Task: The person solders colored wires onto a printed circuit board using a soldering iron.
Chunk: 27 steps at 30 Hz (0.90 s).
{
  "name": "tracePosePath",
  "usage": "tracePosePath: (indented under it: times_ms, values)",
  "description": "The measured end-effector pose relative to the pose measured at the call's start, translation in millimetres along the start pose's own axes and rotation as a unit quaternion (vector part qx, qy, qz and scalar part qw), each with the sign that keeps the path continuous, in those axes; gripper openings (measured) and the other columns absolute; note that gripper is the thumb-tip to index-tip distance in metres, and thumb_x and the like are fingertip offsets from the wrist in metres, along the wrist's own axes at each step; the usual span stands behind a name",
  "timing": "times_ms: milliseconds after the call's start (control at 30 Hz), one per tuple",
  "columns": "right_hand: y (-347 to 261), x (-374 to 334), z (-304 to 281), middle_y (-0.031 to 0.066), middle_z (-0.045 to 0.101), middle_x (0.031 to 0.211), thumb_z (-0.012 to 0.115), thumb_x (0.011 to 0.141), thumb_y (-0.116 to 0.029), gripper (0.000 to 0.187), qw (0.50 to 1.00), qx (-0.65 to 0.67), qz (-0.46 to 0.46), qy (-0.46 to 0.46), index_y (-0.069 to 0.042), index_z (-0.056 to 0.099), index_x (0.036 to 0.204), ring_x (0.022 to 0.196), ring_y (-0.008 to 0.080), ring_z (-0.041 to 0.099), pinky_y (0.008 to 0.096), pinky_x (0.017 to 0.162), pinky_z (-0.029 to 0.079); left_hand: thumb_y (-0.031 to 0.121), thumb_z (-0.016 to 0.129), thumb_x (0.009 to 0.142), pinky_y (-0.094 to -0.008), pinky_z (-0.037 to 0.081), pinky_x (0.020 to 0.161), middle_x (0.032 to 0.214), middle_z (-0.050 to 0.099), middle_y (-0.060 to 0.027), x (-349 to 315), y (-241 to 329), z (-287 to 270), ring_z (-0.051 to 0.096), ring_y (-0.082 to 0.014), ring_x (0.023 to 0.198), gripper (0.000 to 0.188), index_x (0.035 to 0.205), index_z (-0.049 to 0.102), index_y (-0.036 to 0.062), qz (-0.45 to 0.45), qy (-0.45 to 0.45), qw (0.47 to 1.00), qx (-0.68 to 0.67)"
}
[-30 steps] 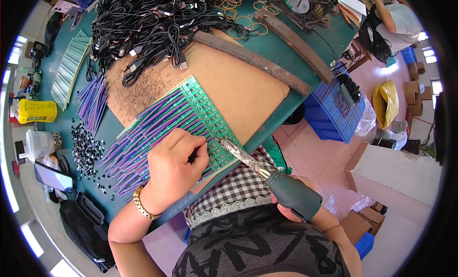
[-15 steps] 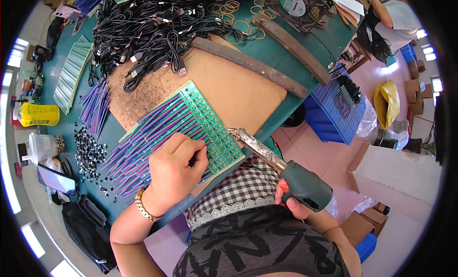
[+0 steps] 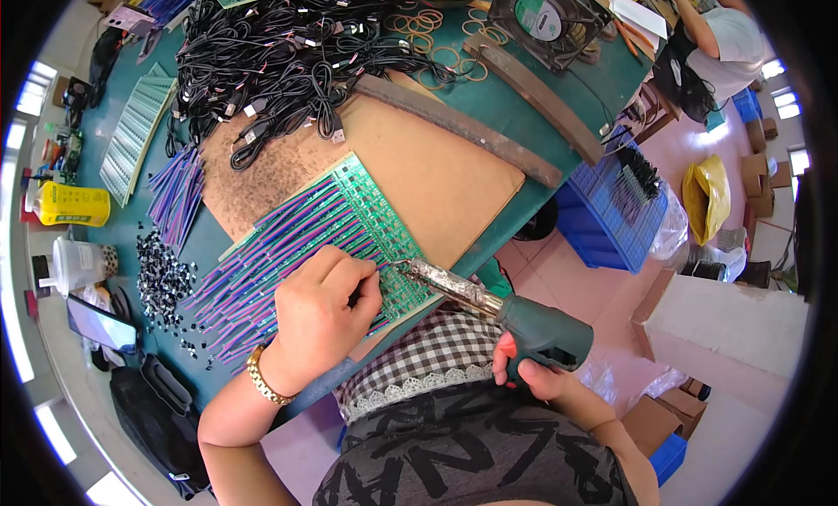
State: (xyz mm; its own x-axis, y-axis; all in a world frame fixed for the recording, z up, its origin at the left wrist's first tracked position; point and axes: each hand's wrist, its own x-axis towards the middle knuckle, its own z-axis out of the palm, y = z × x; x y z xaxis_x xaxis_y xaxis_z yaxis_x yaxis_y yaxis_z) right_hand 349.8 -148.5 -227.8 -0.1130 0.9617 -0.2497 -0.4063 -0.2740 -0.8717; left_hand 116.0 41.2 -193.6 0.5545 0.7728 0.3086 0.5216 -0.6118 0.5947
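A green circuit board panel (image 3: 381,211) lies on the table, with rows of purple, blue and red wires (image 3: 288,231) running left from it. My left hand (image 3: 325,304) rests over these wires, closed in a pinch at a wire end beside the panel; the fingertips are partly hidden. A gold-coloured watch (image 3: 266,377) is on that wrist. My right hand (image 3: 532,373) grips the dark green handle of a soldering gun (image 3: 546,331). Its scorched metal barrel points left, and the tip is over the panel's pads, close to my left fingertips.
Brown board (image 3: 454,192) lies under the panel. Black cables (image 3: 262,61) heap behind it, with metal bars (image 3: 463,126) and a fan (image 3: 546,22) farther right. Small black parts (image 3: 163,279), a wire bundle (image 3: 177,192) and a phone (image 3: 102,323) sit left. A blue crate (image 3: 611,209) stands right; a co-worker (image 3: 724,52) sits beyond.
My right hand has brought the soldering gun left, so its tip has gone from the panel's right edge to the pads near my left fingers. The left hand stays nearly still.
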Motion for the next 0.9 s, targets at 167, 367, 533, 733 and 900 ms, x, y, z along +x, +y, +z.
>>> tracePosePath:
  times_ms: [167, 367, 533, 733, 900]
  values:
    - [-8, 2, 1, 0.012, 0.061, 0.093, 0.061, 0.091, -0.023, 0.025, 0.999, 0.026, 0.045, 0.016, -0.006, 0.054, 0.109, 0.073, 0.0178, 0.063, 0.0296, 0.061, 0.049, -0.007, 0.071, 0.072, -0.0281, 0.047, 0.047, 0.071, 0.058, -0.0082, 0, 0, 0, 0.058, -0.0176, 0.054, 0.012, 0.08, 0.065, 0.0003, 0.001, -0.001, 1.0, 0.004]
    - [-6, 3, 4, 0.0122, 0.058, 0.091, 0.065, 0.087, -0.046, 0.04, 0.997, -0.014, 0.06, 0.043, -0.012, 0.049, 0.103, 0.076, 0.02, 0.06, 0.0313, 0.06, 0.047, -0.007, 0.072, 0.071, -0.0288, 0.047, 0.047, 0.071, 0.058, -0.0084, -1, -2, 1, 0.058, -0.0183, 0.054, 0.013, 0.08, 0.065, 0.0007, 0.011, 0.005, 1.0, 0.009]
    - [-1, 0, 3, 0.0122, 0.058, 0.092, 0.061, 0.09, -0.044, 0.038, 0.998, -0.052, 0.033, 0.026, -0.011, 0.049, 0.103, 0.078, 0.0182, 0.06, 0.0292, 0.06, 0.047, -0.007, 0.072, 0.071, -0.029, 0.047, 0.047, 0.071, 0.058, -0.0084, -1, -2, 1, 0.058, -0.0187, 0.054, 0.014, 0.08, 0.065, 0.0007, 0.015, 0.008, 1.0, 0.003]
    - [3, 4, 0, 0.0086, 0.063, 0.084, 0.061, 0.086, -0.018, 0.018, 0.99, -0.124, -0.06, 0.001, -0.005, 0.06, 0.099, 0.07, 0.0166, 0.063, 0.0305, 0.061, 0.051, -0.007, 0.072, 0.07, -0.0292, 0.047, 0.047, 0.071, 0.058, -0.0084, -1, -2, 0, 0.058, -0.0186, 0.054, 0.014, 0.08, 0.065, 0.0007, 0.015, 0.008, 1.0, 0.007]
    - [-1, 3, 6, 0.0041, 0.067, 0.077, 0.062, 0.08, -0.015, 0.01, 0.968, -0.245, -0.054, 0.028, -0.007, 0.065, 0.087, 0.066, 0.0193, 0.066, 0.0298, 0.06, 0.053, -0.006, 0.072, 0.071, -0.0295, 0.047, 0.047, 0.072, 0.058, -0.0086, -1, -3, 0, 0.058, -0.0192, 0.054, 0.014, 0.08, 0.065, 0.0006, 0.015, 0.001, 1.0, 0.012]
